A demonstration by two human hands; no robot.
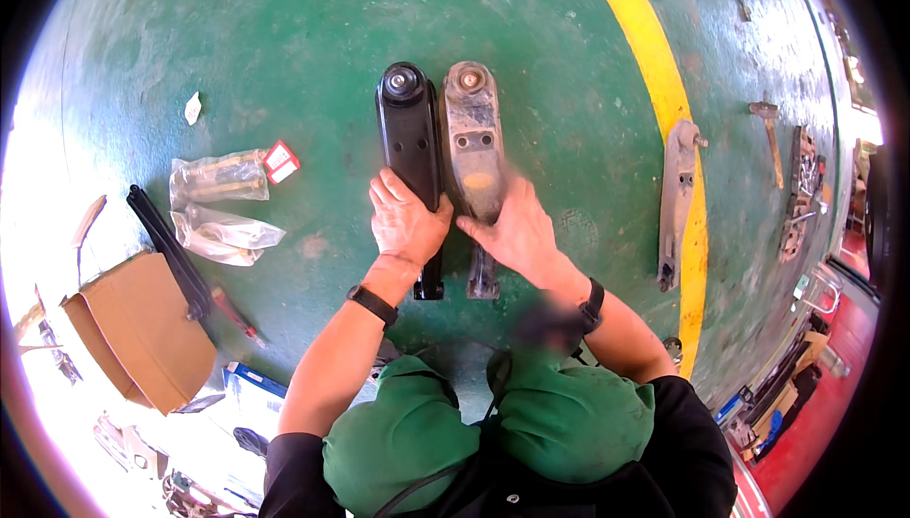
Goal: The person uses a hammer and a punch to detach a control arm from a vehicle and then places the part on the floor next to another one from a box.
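Two suspension control arms lie side by side on the green floor, their ball-joint ends pointing away from me. The left one is a glossy black control arm (409,129), clean looking. Beside it lies a worn, dirty grey control arm (475,144) of matching shape. My left hand (408,222) grips the black arm around its lower middle, thumb on the inner side. My right hand (517,234) holds the worn arm at about the same height, thumb laid across its top and fingers along the outer side. The near ends of both arms show below my hands.
Plastic-bagged parts (220,177), a black control arm (171,253), a red-handled screwdriver (237,316) and an open cardboard box (147,333) lie left. Right, another worn arm (677,205) lies by the yellow line (645,39); beyond are a hammer (770,139) and a socket tray (801,196).
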